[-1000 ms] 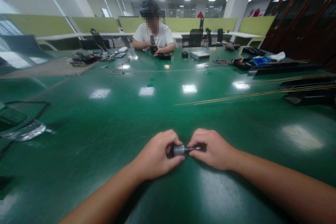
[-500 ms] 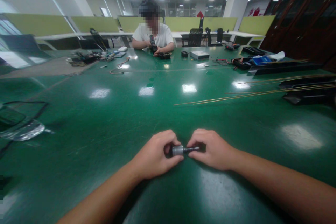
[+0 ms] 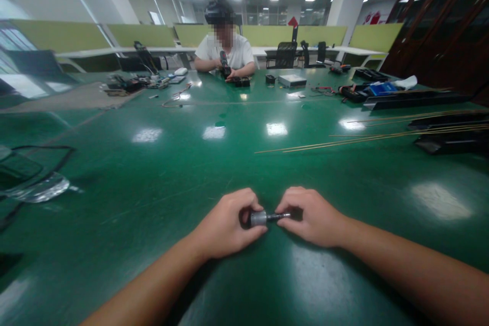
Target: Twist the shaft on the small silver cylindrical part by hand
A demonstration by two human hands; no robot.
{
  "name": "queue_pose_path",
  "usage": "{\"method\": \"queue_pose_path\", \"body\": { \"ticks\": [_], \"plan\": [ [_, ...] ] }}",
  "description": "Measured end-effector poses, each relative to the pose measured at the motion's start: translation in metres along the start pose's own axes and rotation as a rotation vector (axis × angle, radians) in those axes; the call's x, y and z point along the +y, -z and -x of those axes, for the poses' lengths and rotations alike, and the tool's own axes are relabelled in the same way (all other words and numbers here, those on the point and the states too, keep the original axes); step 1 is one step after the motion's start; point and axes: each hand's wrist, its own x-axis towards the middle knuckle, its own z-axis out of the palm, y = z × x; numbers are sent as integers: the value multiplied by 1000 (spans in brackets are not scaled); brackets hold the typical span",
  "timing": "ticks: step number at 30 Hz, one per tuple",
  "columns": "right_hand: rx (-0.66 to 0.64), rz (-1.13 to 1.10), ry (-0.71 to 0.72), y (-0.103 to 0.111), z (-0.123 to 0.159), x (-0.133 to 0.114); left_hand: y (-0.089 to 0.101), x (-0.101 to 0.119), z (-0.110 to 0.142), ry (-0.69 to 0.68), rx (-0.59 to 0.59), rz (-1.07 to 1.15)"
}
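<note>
Both my hands rest on the green table (image 3: 160, 183) near its front edge and meet around one small part. My left hand (image 3: 228, 223) is closed around a short silver metal cylinder (image 3: 259, 218). A thin dark shaft (image 3: 278, 216) sticks out of the cylinder to the right. My right hand (image 3: 310, 216) pinches that shaft between thumb and fingers. The far end of the shaft is hidden inside the right hand.
Long thin brass rods (image 3: 367, 137) and black trays (image 3: 446, 142) lie at the right. A clear plastic bag and black cable (image 3: 34, 178) sit at the left edge. Across the table a person (image 3: 225, 48) handles a dark tool amid scattered parts (image 3: 133, 84).
Almost nothing: both hands stay on the cylinder and shaft, with only a slight shift of the fingers and of the camera.
</note>
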Motion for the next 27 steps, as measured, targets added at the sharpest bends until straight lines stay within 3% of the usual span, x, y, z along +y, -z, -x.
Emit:
{"method": "queue_pose_path", "body": {
  "ticks": [15, 27],
  "plan": [
    [0, 71, 28, 9, 1, 4, 0, -3, 1, 21, -2, 34],
    [-124, 100, -27, 32, -1, 20, 0, -4, 2, 26, -3, 38]
  ]
}}
